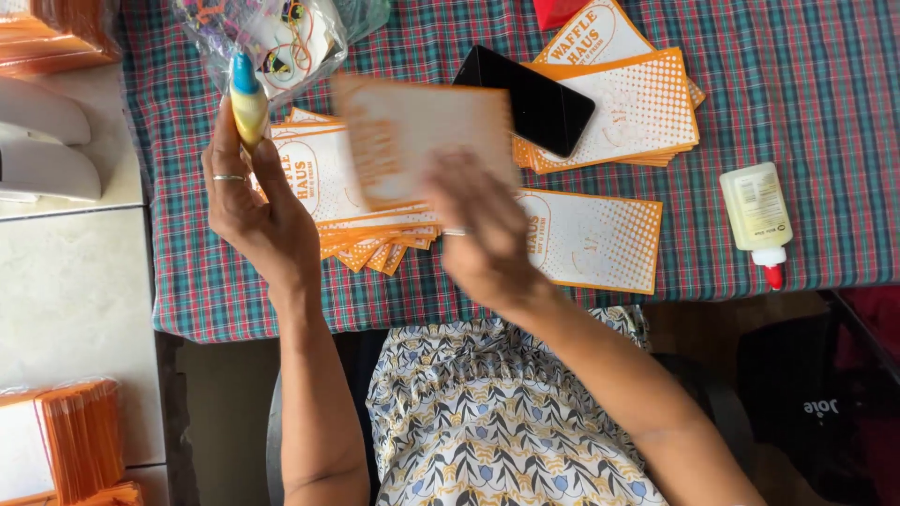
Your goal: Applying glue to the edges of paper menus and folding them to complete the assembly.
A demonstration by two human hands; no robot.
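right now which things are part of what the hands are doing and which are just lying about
In use:
- glue stick, held upright in the left hand
- card, blurred, held by the right hand
- card pile under the hands
- flat card beside them

Lying about:
- phone on a second card stack
- glue bottle, on its side
- bag of rubber bands

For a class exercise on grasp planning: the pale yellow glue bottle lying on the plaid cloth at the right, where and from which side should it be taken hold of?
Grip the glue bottle across its wide, flat-sided body, coming down from above. It lies flat on the tablecloth with its red tip toward the table's near edge and open cloth on both long sides, so fingers fit either side. The narrow white cap and tip would likely offer a poorer hold.
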